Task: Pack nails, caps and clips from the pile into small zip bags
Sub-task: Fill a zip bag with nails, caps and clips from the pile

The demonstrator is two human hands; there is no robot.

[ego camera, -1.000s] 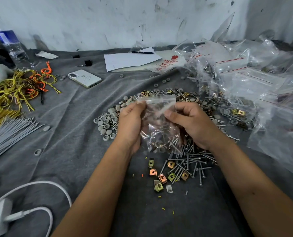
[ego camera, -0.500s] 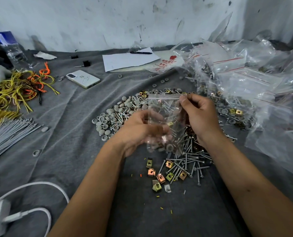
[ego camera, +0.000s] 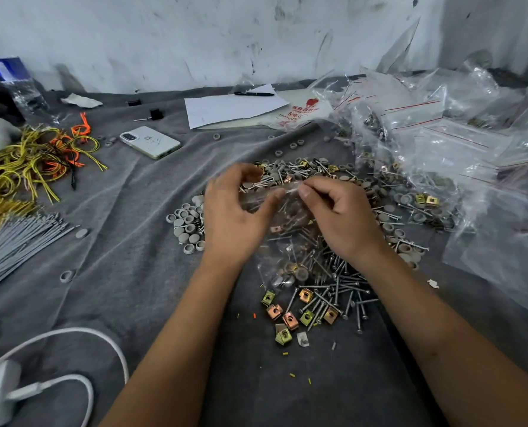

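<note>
We are closing small bag (ego camera: 290, 238), it looks like. Left hand (ego camera: 231, 217) and right hand (ego camera: 339, 217) are both pinching bag's top strip, fingertips close together. Bag is hanging down from our fingers, between wrists, over nails (ego camera: 339, 288) and clips (ego camera: 290, 312). Nails and bits are sitting inside at bottom. Next we are needing to press along strip to other end. Caps (ego camera: 188, 223) are lying just left.

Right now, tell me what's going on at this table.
A person is packing hardware into a small zip bag. Both the left hand and the right hand pinch the bag's top edge, apparently pressing the zip closed; nails, caps and a clip show inside. The loose pile of nails, grey caps and clips lies on the grey cloth, with packed bags heaped at right.
</note>
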